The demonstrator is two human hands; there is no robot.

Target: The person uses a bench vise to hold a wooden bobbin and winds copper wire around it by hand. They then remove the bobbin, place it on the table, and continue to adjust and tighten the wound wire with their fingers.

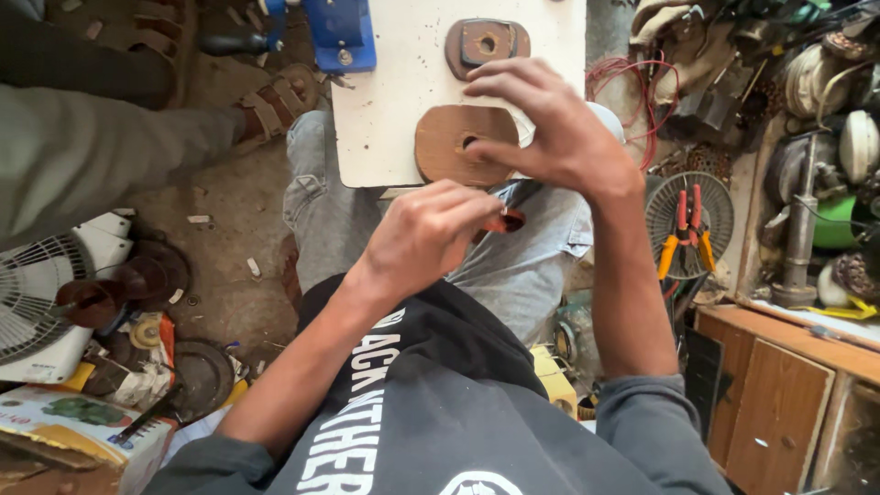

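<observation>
A white board [394,101] lies across the seated person's knees, and on it sit two brown fibre pieces with holes. The larger, rounded brown disc [449,147] rests at the board's near edge, overhanging it slightly; the right hand [550,124] is spread over it, thumb and forefinger pressing at its centre hole, with a bit of white material showing under the palm. The smaller squarish brown plate [486,44] lies near the board's far edge, just beyond the fingertips and untouched. The left hand [426,234] is below the board's near edge, over the lap, its fingers pinched on a small reddish-brown ring-like part [509,220], just beside the disc. A blue tool [339,35] sits at the board's far left corner. Orange-handled pliers [686,234] lie on a round fan grille [724,202] to the right, and a white fan [46,293] stands on the floor to the left.
</observation>
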